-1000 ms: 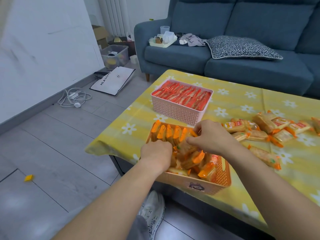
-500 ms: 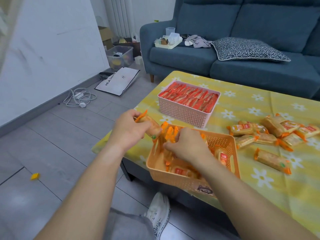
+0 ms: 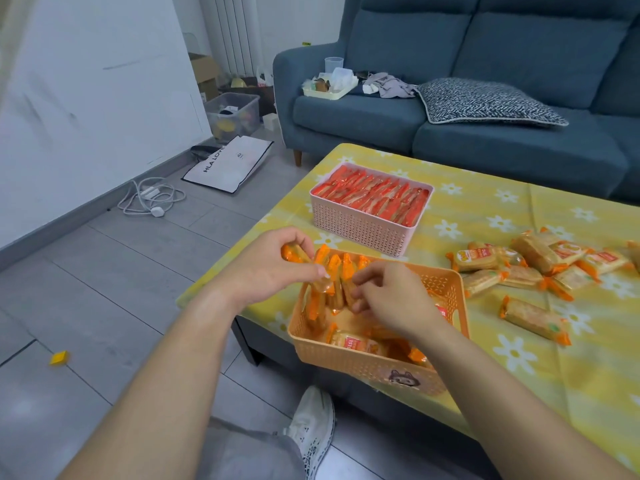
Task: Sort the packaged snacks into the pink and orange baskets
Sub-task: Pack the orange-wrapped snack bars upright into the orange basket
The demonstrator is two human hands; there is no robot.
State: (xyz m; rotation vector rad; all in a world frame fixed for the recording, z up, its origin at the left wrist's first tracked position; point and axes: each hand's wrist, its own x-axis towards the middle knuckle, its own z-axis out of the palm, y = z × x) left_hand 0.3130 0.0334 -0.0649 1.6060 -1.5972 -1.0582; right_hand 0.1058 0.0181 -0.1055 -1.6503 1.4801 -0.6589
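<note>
The orange basket (image 3: pixel 363 363) sits at the table's near corner, with orange-wrapped cracker packs standing in a row at its far left and others lying flat inside. My left hand (image 3: pixel 266 268) grips one orange cracker pack (image 3: pixel 294 254) over the basket's far-left corner. Above the middle of the basket, my right hand (image 3: pixel 391 296) touches the upright packs (image 3: pixel 343 271) with curled fingers. Behind it stands the pink basket (image 3: pixel 363 230), filled with red-wrapped snacks (image 3: pixel 374 195). Several loose cracker packs (image 3: pixel 533 268) lie on the yellow tablecloth to the right.
The table (image 3: pixel 485 209) has a yellow flowered cloth, and its edge runs just left of the baskets. A blue sofa (image 3: pixel 450 126) stands behind it. On the floor are a white bag (image 3: pixel 228 164), a cable (image 3: pixel 152 199) and my shoe (image 3: pixel 311 427).
My left hand lifted a cracker pack out of the basket, then brought it back over the basket's far-left corner. My right hand stayed over the upright packs.
</note>
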